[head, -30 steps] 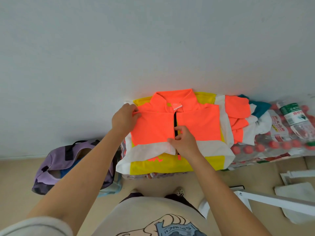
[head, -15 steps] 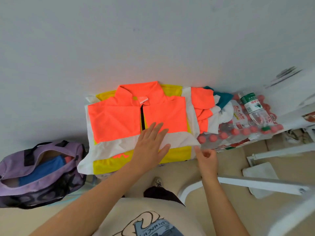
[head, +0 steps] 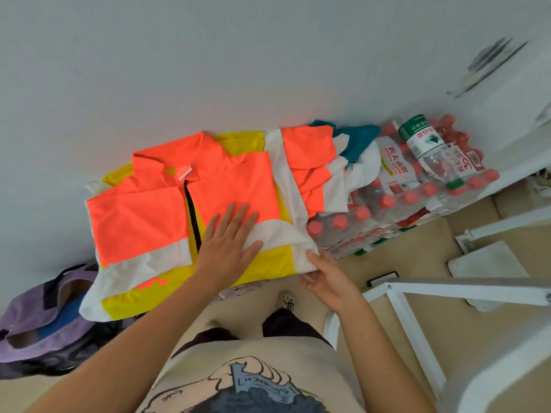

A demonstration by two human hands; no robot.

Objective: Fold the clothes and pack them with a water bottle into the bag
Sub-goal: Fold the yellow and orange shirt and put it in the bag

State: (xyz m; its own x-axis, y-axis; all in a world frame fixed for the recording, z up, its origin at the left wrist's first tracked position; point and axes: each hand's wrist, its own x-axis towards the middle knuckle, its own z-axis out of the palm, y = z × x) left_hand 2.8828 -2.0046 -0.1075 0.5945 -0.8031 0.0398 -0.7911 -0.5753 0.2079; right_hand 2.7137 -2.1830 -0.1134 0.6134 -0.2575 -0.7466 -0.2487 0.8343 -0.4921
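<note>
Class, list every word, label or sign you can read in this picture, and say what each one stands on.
"农夫山泉" and "Nongfu Spring": red print on the wrap of the pack of bottled water.
Single water bottle, green and white label: characters too blurred to read.
Red print farther right on the pack wrap: unreadable.
Person's T-shirt print: lettering upside down and too blurred to read.
Orange polo shirt, neck tag: no legible text.

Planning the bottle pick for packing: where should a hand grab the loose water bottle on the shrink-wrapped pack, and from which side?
Grip the water bottle across its clear lower body, just past the green label, coming from above. It lies on its side on top of the bottle pack, so only its upper surface is free. The cap end points toward the wall and looks awkward to reach.
</note>
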